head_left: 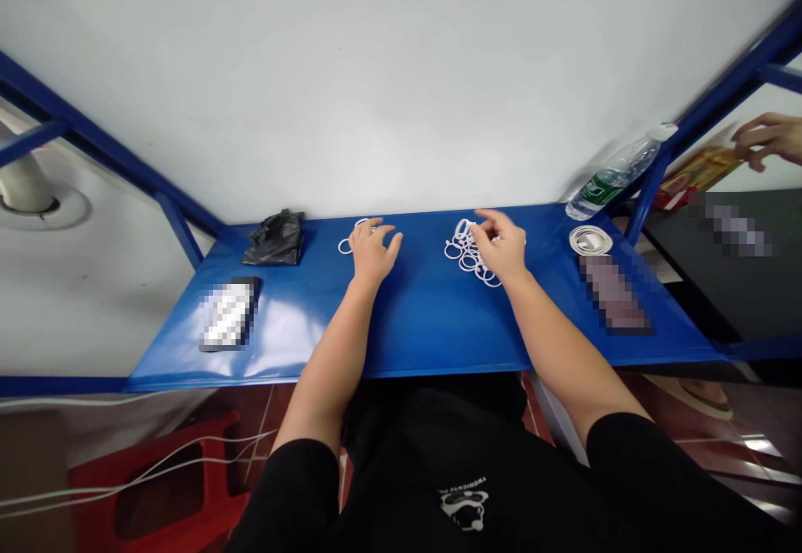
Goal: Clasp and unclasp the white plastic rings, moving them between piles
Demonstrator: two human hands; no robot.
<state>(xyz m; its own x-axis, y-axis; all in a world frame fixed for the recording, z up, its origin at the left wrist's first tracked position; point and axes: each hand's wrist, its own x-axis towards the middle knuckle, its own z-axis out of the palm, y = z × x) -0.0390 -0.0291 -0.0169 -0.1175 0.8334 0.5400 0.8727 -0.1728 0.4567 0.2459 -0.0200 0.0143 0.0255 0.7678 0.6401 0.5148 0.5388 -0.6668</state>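
On the blue tabletop (439, 327), my left hand (372, 252) is over a few thin white rings (344, 246), its fingers spread and partly covering them. My right hand (505, 248) is at the right side of a loose pile of white rings (469, 262), which have small knobs on them. Its thumb and index finger are apart beside a ring at the top of the pile. The palm and the other fingers of that hand are hidden, along with part of the pile.
A black plastic bag (276, 237) and a blurred-out phone-like item (229, 314) lie left. On the right are a white coil (591, 240), another blurred-out flat item (617, 294) and a leaning water bottle (617, 175). Blue frame bars (652, 190) flank the table; another person's hand (770, 139) is beyond.
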